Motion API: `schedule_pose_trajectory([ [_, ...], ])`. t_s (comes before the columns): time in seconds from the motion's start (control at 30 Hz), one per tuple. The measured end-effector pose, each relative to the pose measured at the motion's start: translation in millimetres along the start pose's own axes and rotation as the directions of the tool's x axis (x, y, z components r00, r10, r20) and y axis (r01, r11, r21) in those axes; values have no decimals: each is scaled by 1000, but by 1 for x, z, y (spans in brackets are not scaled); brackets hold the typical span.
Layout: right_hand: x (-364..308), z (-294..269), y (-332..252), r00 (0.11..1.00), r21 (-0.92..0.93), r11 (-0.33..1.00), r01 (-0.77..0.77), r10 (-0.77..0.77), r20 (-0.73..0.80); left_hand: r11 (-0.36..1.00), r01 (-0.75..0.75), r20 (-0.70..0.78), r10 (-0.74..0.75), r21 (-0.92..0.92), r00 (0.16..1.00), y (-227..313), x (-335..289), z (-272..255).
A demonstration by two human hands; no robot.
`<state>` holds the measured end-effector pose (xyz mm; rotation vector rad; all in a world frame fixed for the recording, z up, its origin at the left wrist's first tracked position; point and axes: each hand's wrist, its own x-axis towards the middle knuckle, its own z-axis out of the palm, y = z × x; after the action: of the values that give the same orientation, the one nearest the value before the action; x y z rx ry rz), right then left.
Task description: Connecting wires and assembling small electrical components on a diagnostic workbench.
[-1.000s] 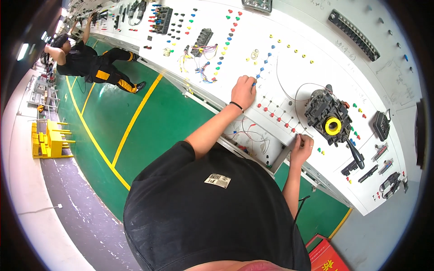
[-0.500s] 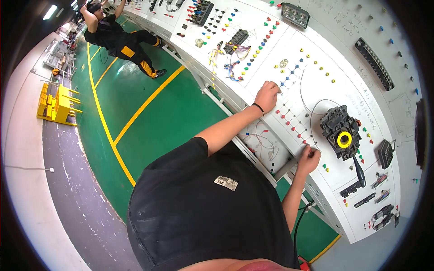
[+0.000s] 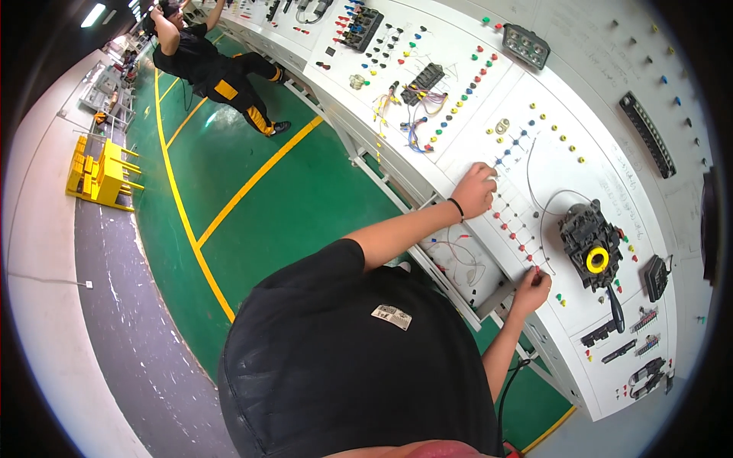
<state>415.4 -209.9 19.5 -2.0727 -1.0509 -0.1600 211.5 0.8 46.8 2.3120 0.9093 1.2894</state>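
My left hand (image 3: 476,189), with a dark band on the wrist, rests on the white panel (image 3: 458,136) at the upper end of a row of red terminals (image 3: 511,237). Its fingers are bent and drawn together just below the blue terminals (image 3: 506,152); what they hold is hidden. At the row's lower end, my right hand (image 3: 532,291) has thumb and fingertips pinched beside the last red terminal, and I cannot make out what is between them. A thin dark wire (image 3: 542,206) loops over the panel towards a black steering-column switch (image 3: 586,237) with a yellow ring.
Below the panel, an open compartment (image 3: 489,288) holds loose wires. Further up the panel are a black connector block (image 3: 422,82) with coloured wires and a lamp unit (image 3: 525,47). Another person (image 3: 221,72) stands at the far left, near yellow stools (image 3: 103,174) on the floor.
The whole view has shifted, so the panel sits lower and further right. My right hand has come slightly closer to the last red terminal. The left hand keeps its place on the panel.
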Motion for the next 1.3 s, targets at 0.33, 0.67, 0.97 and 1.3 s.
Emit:
schedule_pose_trajectory([
  [0.33, 16, 10, 5, 947, -235, 942, -240, 281, 158, 976, -92, -23, 89, -196, 996, -16, 12, -4],
  [0.67, 18, 11, 18, 870, -193, 922, -336, 383, 312, 929, -111, 11, 122, -353, 992, -27, 24, -12],
  [0.97, 10, 16, 8, 955, -41, 958, -283, 285, 85, 904, -46, 35, 67, -425, 997, -15, 34, 1],
  [1.3, 20, 3, -20, 903, -49, 928, -370, 371, 217, 888, 156, 527, 108, -433, 843, -31, 55, -14],
])
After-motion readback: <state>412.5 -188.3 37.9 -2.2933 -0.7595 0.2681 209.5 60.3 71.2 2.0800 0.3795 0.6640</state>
